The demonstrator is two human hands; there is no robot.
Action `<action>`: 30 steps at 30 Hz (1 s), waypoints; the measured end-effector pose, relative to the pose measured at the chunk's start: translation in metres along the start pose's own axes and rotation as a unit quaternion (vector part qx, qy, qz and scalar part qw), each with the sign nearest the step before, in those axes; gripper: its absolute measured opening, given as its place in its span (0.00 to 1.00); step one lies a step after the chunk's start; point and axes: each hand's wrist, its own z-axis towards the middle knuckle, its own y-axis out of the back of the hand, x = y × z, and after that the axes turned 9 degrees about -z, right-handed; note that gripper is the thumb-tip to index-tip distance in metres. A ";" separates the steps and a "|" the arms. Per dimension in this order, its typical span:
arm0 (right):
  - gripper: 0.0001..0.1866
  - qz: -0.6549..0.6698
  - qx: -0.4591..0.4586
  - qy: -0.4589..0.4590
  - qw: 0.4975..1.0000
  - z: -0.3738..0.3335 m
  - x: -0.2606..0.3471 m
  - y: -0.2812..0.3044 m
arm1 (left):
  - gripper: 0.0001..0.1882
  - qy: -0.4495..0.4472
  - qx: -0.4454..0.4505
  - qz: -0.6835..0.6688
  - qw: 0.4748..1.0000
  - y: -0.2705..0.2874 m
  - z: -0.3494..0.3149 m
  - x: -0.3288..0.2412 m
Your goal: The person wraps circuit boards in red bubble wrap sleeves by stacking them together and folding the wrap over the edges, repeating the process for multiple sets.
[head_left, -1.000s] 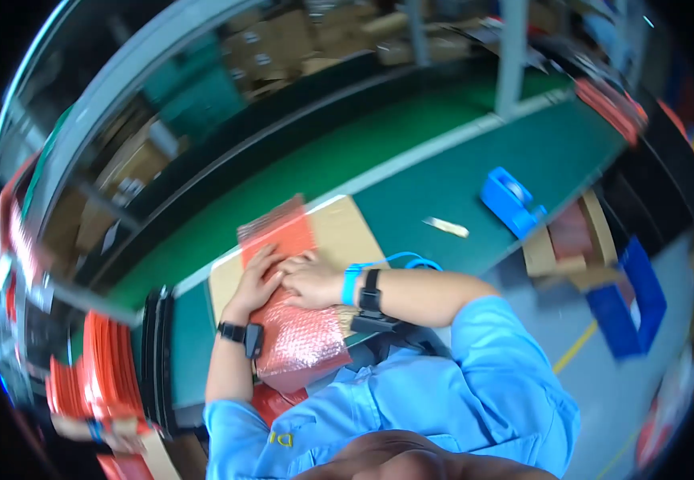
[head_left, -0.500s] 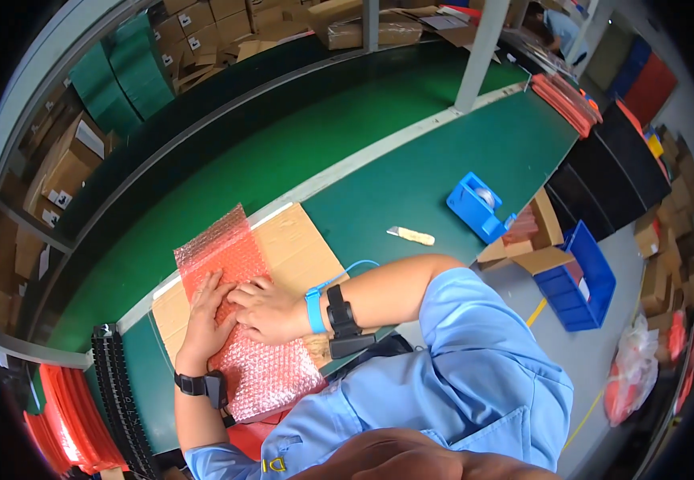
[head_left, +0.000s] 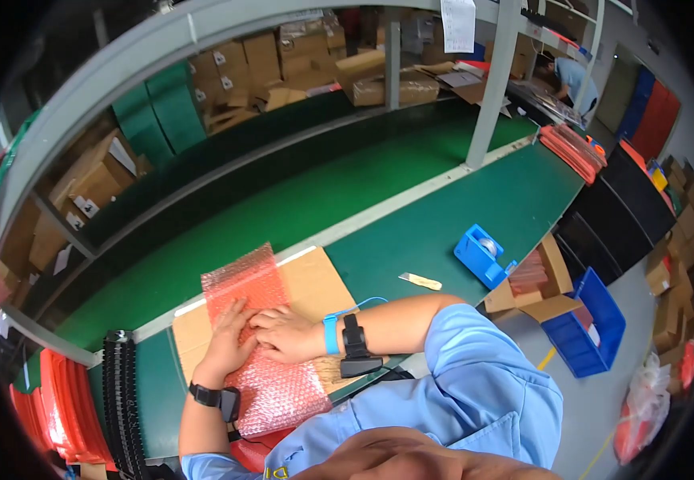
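A pink bubble-wrap bag (head_left: 283, 396) lies across a flat cardboard sheet (head_left: 323, 280) on the green bench, close to my body. My left hand (head_left: 225, 342) rests on its left side with the fingers stretched toward the far end. Beside it, my right hand (head_left: 287, 334) presses flat on the bag, its fingertips near the left thumb. Both hands are open; whether anything lies inside the bag I cannot tell. A box cutter (head_left: 421, 281) with a pale yellow handle lies to the right of the cardboard.
A blue tape dispenser (head_left: 481, 258) stands at the bench's right edge. Past it are an open carton (head_left: 556, 268) with pink packing and a blue bin (head_left: 595, 356). Black ribbed strips (head_left: 121, 400) and red bags (head_left: 71, 400) sit at the left. A person (head_left: 575, 80) bends far right.
My view has tilted up, so the bench appears lower in the picture. Both hands stay on the bubble-wrap bag in nearly the same place.
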 end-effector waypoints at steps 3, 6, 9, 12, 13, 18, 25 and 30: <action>0.09 0.002 0.009 -0.014 1.000 -0.002 -0.005 -0.007 | 0.28 -0.020 0.010 -0.028 0.999 -0.003 -0.002 0.002; 0.08 -0.002 -0.011 -0.009 1.000 -0.001 -0.006 -0.014 | 0.28 -0.028 0.010 -0.025 0.999 -0.003 -0.005 0.008; 0.09 0.002 -0.002 -0.006 1.000 -0.001 -0.005 -0.009 | 0.28 -0.029 -0.001 -0.029 0.999 -0.006 -0.007 0.011; 0.11 0.020 0.022 -0.011 0.999 0.002 -0.005 -0.001 | 0.28 -0.025 -0.009 -0.027 0.999 -0.001 -0.003 0.011; 0.12 0.008 0.025 -0.021 0.999 0.002 -0.007 0.001 | 0.28 -0.041 -0.002 -0.025 0.999 0.000 0.000 0.009; 0.12 -0.001 0.017 -0.018 1.000 0.005 -0.003 0.001 | 0.27 -0.048 -0.003 -0.016 0.999 -0.001 -0.005 0.016; 0.11 -0.007 0.008 0.002 1.000 0.005 -0.002 0.003 | 0.28 -0.040 -0.011 -0.030 0.999 -0.003 -0.006 0.020; 0.10 -0.015 0.009 -0.016 1.000 -0.001 0.002 0.006 | 0.27 0.058 -0.098 -0.348 0.930 0.027 -0.040 -0.027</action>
